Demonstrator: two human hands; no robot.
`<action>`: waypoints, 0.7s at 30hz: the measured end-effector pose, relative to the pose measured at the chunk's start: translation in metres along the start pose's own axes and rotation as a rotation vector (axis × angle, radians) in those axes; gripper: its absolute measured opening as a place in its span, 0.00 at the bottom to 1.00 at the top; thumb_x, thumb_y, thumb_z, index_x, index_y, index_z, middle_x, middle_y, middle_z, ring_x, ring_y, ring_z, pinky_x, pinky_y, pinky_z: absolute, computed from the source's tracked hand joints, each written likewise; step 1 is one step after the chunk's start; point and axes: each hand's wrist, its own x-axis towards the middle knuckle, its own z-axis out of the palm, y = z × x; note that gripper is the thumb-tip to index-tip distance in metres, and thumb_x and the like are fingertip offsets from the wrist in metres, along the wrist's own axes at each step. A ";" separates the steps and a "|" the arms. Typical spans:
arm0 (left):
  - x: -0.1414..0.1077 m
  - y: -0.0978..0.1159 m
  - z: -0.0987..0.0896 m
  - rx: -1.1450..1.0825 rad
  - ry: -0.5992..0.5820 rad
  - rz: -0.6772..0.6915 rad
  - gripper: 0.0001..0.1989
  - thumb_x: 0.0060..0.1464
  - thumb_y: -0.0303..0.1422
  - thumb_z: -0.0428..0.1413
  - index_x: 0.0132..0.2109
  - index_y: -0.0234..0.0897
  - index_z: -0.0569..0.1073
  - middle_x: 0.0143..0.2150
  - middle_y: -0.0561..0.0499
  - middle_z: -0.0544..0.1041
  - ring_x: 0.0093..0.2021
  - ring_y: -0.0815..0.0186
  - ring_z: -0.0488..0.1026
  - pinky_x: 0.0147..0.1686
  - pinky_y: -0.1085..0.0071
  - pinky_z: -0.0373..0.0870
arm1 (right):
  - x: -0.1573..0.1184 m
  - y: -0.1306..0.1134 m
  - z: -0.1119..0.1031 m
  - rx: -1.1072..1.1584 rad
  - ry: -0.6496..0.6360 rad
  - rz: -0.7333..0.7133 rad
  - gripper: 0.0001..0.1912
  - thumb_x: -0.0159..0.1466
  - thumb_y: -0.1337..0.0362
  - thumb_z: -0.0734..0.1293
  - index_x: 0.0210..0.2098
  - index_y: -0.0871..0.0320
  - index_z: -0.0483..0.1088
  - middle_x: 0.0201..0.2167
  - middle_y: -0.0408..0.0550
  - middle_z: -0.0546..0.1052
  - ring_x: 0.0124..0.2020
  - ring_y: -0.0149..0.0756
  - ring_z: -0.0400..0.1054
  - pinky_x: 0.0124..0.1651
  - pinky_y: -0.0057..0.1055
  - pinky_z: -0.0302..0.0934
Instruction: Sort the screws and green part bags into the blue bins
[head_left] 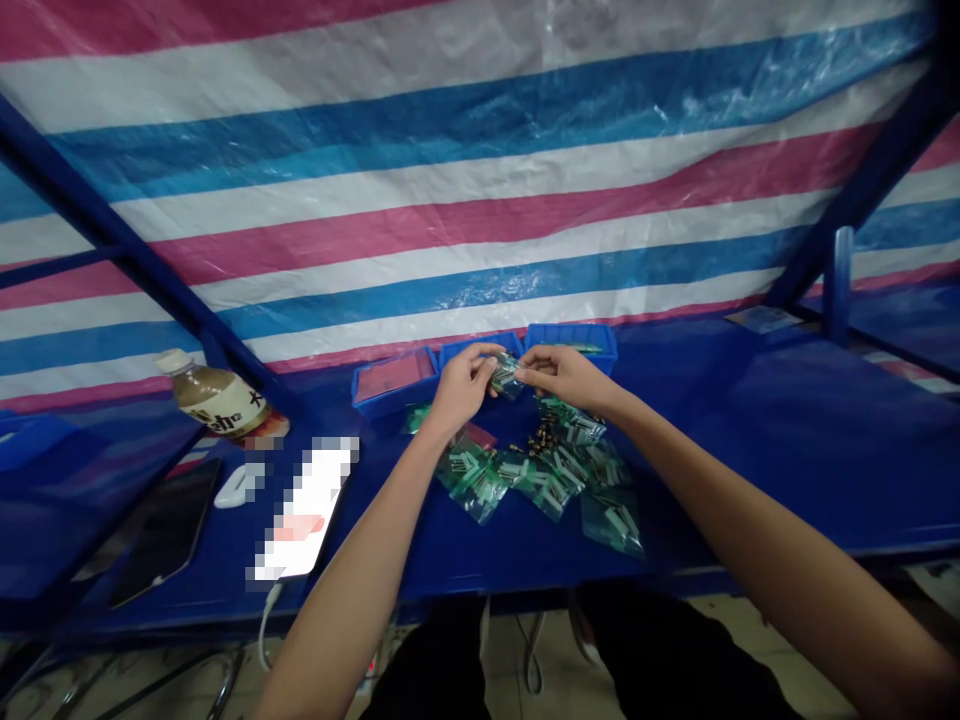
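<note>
Apparently, as I'm watching, a two-handed step is going on: the left hand [466, 385] and right hand [566, 376] are both pinching one small bag [508, 378] in a fingertip grip above the table [750, 430], near the bins [375, 405], and the next move is likely calling for a steady hold. Other bags [553, 487] and metal bits [541, 440] are lying below, a bottle [225, 402] and lit phone [306, 510] are sitting leftward, and a striped sheet [465, 215] is hanging behind.
</note>
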 end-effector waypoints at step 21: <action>-0.025 0.046 -0.031 1.318 0.060 -0.470 0.10 0.56 0.28 0.54 0.43 0.31 0.79 0.41 0.33 0.80 0.43 0.45 0.78 0.39 0.55 0.74 | -0.001 -0.001 -0.018 -0.480 0.767 -0.233 0.10 0.67 0.59 0.61 0.42 0.55 0.71 0.43 0.52 0.72 0.42 0.40 0.68 0.44 0.38 0.63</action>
